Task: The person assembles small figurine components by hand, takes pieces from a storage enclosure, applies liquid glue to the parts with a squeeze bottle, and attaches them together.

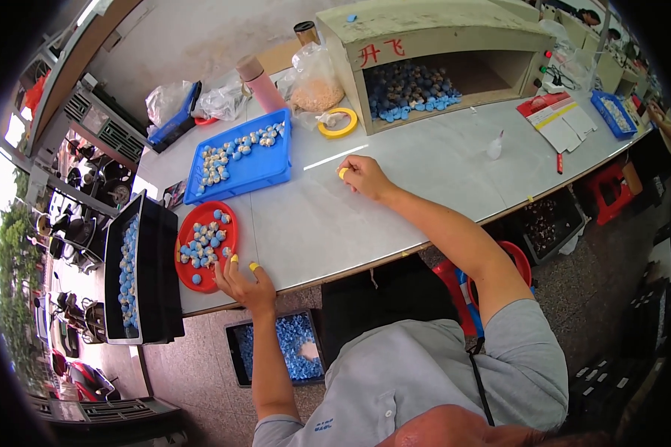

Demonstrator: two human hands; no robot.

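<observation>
My left hand [247, 287] is at the near right rim of a round red tray [235, 223], its fingers apart and yellow covers on two fingertips. In that tray lie several small blue-and-cream ball-shaped pieces [203, 240], and the hand shows nothing in its grasp. Farther right, above the grey tabletop [313, 223], my right hand [367, 179] is closed, with fingers curled together and yellow on a fingertip. Whatever it may hold is hidden. Beyond the red tray, a blue rectangular tray [265, 175] carries more such pieces in loose rows.
A black crate [160, 261] of blue pieces stands at the left edge. At the back are a box-like machine [440, 45] with pieces inside, a yellow tape roll [348, 123] and a pink bottle [261, 83]. A small white bottle [495, 147] stands right; a bin of blue bits [294, 343] sits below.
</observation>
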